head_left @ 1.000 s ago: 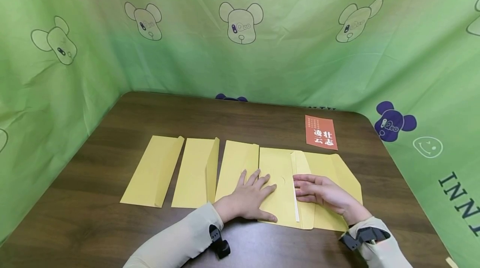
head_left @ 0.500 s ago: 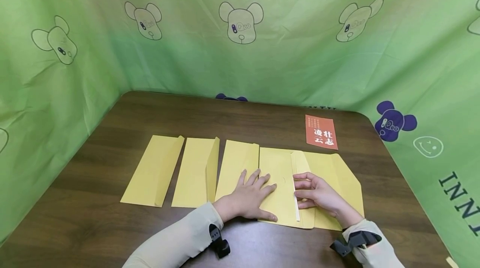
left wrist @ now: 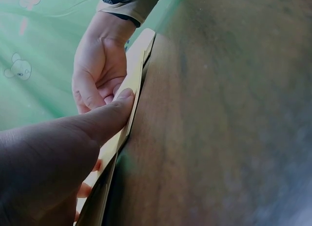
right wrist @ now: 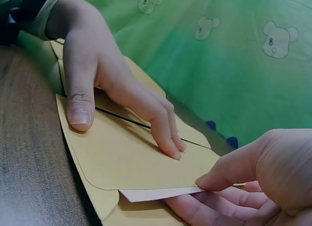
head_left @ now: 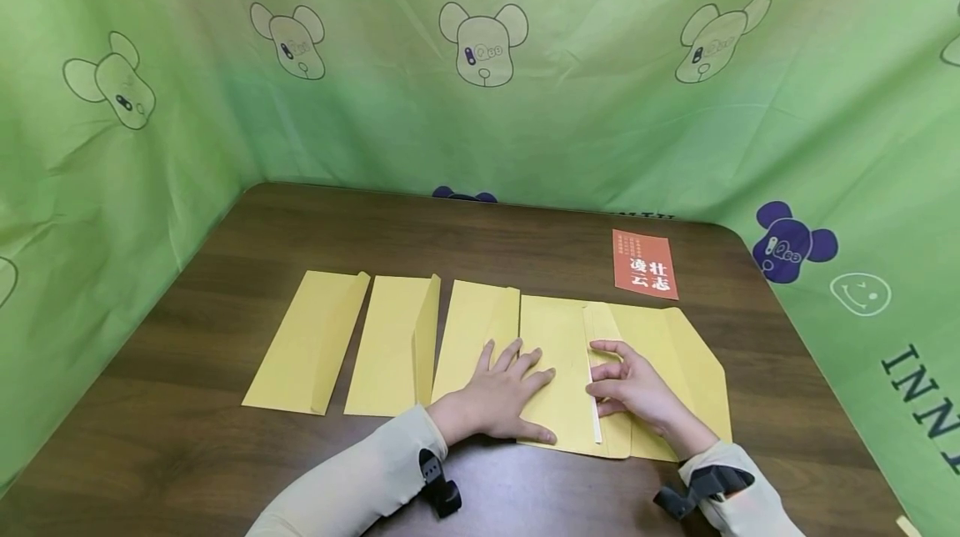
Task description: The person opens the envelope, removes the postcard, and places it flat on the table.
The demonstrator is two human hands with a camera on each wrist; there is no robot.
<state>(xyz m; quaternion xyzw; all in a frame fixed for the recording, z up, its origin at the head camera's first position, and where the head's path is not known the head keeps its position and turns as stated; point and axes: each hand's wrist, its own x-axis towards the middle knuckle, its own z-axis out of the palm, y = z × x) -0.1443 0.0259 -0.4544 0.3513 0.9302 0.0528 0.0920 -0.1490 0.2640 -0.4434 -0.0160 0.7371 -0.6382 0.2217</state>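
A row of yellow paper envelopes lies on the table. My left hand [head_left: 498, 399] rests flat with spread fingers across the middle envelope [head_left: 480, 312] and the open-flapped one [head_left: 551, 324] right of it. A narrow white card edge [head_left: 597, 430] sticks out of that envelope's mouth; the rest is hidden inside. My right hand [head_left: 637, 391] is at this mouth. In the right wrist view, its thumb lies at the envelope's edge on top of the white card [right wrist: 156, 193], its fingers underneath, pinching it. The left thumb [left wrist: 114, 114] presses near the envelope's near edge in the left wrist view.
Another envelope [head_left: 693, 370] with its flap spread lies under the right hand's side. Two envelopes, the leftmost [head_left: 300, 345] and its neighbour [head_left: 386, 345], lie at left. A red card [head_left: 645, 264] with white characters lies at the back right. Green printed cloth [head_left: 480, 137] surrounds the table.
The right hand's fingers went from nearly straight at the envelope's mouth to bent, with the thumb brought to the edge; its wrist shifted slightly left. The left hand stays put.
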